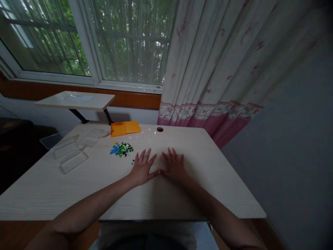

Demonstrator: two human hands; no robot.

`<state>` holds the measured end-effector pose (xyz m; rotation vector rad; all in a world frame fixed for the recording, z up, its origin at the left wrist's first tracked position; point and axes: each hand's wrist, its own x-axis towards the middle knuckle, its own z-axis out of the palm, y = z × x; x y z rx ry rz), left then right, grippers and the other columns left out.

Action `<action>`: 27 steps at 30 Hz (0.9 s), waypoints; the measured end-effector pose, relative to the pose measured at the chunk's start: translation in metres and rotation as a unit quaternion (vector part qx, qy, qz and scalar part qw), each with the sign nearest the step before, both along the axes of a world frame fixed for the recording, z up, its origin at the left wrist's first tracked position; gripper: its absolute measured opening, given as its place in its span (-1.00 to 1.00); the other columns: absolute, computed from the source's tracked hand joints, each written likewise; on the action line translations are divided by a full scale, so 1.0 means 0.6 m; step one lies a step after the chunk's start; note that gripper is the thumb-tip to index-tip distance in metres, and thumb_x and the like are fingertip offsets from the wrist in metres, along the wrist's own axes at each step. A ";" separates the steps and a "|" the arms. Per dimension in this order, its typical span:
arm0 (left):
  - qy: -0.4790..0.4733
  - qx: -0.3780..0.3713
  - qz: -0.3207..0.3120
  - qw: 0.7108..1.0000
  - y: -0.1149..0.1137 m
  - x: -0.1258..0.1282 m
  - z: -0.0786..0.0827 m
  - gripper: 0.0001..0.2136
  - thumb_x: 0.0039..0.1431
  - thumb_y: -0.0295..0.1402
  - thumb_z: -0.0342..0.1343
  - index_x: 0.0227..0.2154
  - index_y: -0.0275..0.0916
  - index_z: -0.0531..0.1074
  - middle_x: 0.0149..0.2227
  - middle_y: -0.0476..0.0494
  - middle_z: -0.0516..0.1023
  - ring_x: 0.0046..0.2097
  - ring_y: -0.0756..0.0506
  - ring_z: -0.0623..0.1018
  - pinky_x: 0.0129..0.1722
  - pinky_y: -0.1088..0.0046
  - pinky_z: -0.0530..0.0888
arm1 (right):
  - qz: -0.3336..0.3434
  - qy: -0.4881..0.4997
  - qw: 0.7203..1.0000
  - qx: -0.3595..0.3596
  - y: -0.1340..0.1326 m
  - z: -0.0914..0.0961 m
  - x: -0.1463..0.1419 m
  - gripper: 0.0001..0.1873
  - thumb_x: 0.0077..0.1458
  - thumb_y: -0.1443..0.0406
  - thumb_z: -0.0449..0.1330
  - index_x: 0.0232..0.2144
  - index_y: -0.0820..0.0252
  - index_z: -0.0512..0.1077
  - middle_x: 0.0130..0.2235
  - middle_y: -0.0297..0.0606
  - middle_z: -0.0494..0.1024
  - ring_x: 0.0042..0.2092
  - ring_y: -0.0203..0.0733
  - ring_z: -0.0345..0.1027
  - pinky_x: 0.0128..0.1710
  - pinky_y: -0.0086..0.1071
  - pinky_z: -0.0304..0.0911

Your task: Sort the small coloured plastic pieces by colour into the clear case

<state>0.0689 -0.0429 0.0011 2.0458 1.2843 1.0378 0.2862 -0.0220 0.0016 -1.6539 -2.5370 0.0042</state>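
Observation:
Palm down on the pale desk (111, 194), my left hand (142, 170) has its fingers spread and holds nothing. Beside it my right hand (174, 166) lies the same way, fingers apart, and the two thumbs meet or nearly meet. Just beyond my left hand is a loose pile of small flat pieces (122, 149) in blue, green, brown, white and yellow. A few stray pieces (133, 162) lie close to my left fingertips. Behind the pile an orange open case (125, 128) rests near the desk's back edge.
Several clear plastic boxes or lids (74, 162) lie at the left of the desk. A raised shelf (78, 100) on black legs stands at the back left. A round cable hole (160, 129) is near the back edge. A window and a floral curtain (203, 69) are behind.

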 end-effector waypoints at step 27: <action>0.328 0.076 0.020 0.942 0.001 0.000 -0.026 -0.30 0.24 0.18 -0.14 0.31 -0.11 0.16 0.41 -0.29 0.01 0.41 -0.36 0.01 0.35 -0.08 0.00 | 0.006 0.000 0.999 -0.054 -0.007 -0.007 0.006 -0.16 0.19 -0.23 -0.11 0.38 -0.03 -0.07 0.44 -0.03 -0.27 0.44 0.18 -0.44 0.27 0.37 -0.47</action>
